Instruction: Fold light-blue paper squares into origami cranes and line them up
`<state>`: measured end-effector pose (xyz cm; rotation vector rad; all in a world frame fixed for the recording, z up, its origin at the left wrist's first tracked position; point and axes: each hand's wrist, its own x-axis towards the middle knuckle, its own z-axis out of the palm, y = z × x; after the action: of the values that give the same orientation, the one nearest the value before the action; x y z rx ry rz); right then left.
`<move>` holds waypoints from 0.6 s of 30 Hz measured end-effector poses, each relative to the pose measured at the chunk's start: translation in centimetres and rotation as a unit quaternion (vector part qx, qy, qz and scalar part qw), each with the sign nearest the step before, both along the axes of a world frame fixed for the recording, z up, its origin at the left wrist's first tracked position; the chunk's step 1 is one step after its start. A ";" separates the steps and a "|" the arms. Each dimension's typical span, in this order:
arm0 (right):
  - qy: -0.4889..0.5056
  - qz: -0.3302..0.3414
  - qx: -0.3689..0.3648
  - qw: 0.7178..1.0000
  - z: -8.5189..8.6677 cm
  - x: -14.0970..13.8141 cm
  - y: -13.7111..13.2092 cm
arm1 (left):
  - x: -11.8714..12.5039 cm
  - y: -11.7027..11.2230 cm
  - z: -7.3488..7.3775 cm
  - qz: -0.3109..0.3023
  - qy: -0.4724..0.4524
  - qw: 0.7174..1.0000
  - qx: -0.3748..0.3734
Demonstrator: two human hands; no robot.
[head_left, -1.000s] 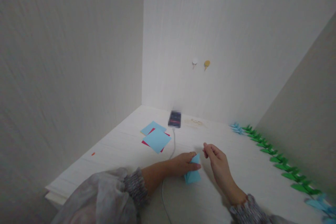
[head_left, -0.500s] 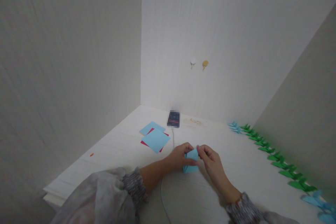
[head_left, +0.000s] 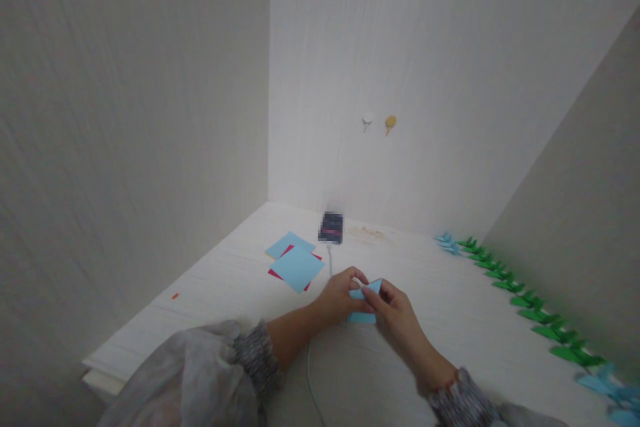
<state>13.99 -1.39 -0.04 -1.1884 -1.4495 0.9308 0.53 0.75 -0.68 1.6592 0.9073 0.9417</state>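
Between my two hands, above the near middle of the table, is a small piece of folded light-blue paper [head_left: 362, 317]. My left hand [head_left: 340, 297] grips its left side, thumb laid across the front. My right hand [head_left: 395, 310] pinches the upper right part, where a pointed flap stands up between thumb and fingers. The fingers hide much of the folds. Left of and beyond my hands lies a stack of square paper sheets [head_left: 297, 268], light blue on top with red corners showing beneath.
A row of folded green paper figures [head_left: 525, 300] runs along the right wall, with light-blue ones [head_left: 447, 243] at its far end and more at the near end. A blurred dark device [head_left: 331, 228] with a white cable [head_left: 311, 380] stands at the back. Two hooks [head_left: 391, 122] hang on the wall.
My right thumb and fingers have moved slightly left over the paper. The paper's upper right part now shows as a raised pointed flap. My left hand stays nearly in place.
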 end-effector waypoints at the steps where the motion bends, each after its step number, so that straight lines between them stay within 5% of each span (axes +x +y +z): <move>1: 0.012 0.013 -0.012 1.000 0.1 0.0 -0.1 | 0.0 0.0 0.0 -0.004 -0.003 1.000 0.002; 18: 0.072 -0.014 -0.001 0.997 0.5 0.7 -0.2 | 0.5 -0.1 0.0 -0.078 -0.204 0.960 -0.176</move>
<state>14.65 -1.63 0.46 -1.1182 -1.3141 0.9781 1.01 0.68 -0.70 1.1582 0.6103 0.9080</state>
